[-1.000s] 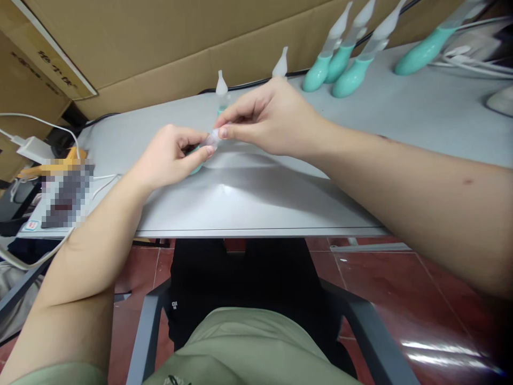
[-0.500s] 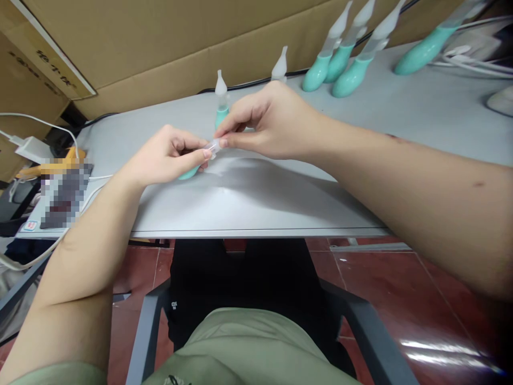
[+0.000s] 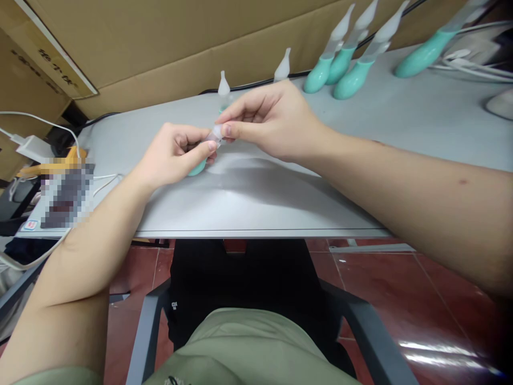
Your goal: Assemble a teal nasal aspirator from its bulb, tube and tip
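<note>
My left hand (image 3: 176,155) is closed around a nasal aspirator (image 3: 197,168), whose green bulb shows below the palm. Its clear tube points up and right between my thumb and fingers. At the far end of that tube, the thumb and fingers of my right hand (image 3: 264,120) pinch a whitish tip (image 3: 218,130), largely hidden by the fingertips. Behind my hands stands another aspirator with a white nozzle (image 3: 223,84), its bulb mostly covered. A second white nozzle (image 3: 282,65) rises behind my right wrist.
Several green aspirators (image 3: 352,79) stand at the back right of the grey table (image 3: 248,214), with one more bulb (image 3: 427,52) leaning farther right. Cardboard (image 3: 180,43) walls the back. At left lie a white charger (image 3: 34,149), cables and a yellow object (image 3: 60,164).
Both hands have shifted slightly right, and the aspirator has moved with them. Its clear tube now tilts up more steeply, with the right fingers still at its end.
</note>
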A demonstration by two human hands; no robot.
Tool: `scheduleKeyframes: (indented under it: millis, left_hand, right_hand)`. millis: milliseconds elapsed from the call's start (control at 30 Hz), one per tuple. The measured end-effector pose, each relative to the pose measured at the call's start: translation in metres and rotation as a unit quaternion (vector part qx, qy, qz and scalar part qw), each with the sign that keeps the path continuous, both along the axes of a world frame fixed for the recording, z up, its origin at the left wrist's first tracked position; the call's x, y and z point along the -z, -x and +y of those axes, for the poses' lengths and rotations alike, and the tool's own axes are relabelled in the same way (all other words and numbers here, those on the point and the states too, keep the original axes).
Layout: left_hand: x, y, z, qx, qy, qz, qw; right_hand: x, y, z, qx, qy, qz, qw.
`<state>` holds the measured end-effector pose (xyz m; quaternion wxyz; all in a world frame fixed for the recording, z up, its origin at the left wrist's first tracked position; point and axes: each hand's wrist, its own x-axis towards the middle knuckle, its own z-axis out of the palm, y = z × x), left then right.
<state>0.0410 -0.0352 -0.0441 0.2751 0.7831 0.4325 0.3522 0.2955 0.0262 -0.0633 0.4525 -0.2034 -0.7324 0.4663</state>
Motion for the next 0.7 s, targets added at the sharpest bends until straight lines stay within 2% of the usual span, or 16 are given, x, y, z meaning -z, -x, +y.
scheduleKeyframes:
  millis: [167,333,533,700]
  left_hand:
    - [0.003,0.002,0.002,-0.008,-0.009,-0.005,1.0]
    - [0.006,0.007,0.009,-0.008,-0.003,-0.042,0.999]
    - [0.006,0.009,0.018,-0.025,0.005,-0.088,0.996]
    - [0.001,0.019,0.029,-0.069,-0.019,-0.067,0.995]
  right_hand:
    - [-0.004,0.001,-0.001,-0.02,-0.008,-0.026,0.999]
    - [-0.007,0.005,-0.011,0.007,-0.028,-0.035,0.999]
    - [0.003,0.012,-0.009,0.019,-0.005,-0.008,1.0]
    - [0.011,0.005,-0.007,0.025,-0.039,-0.087,0.995]
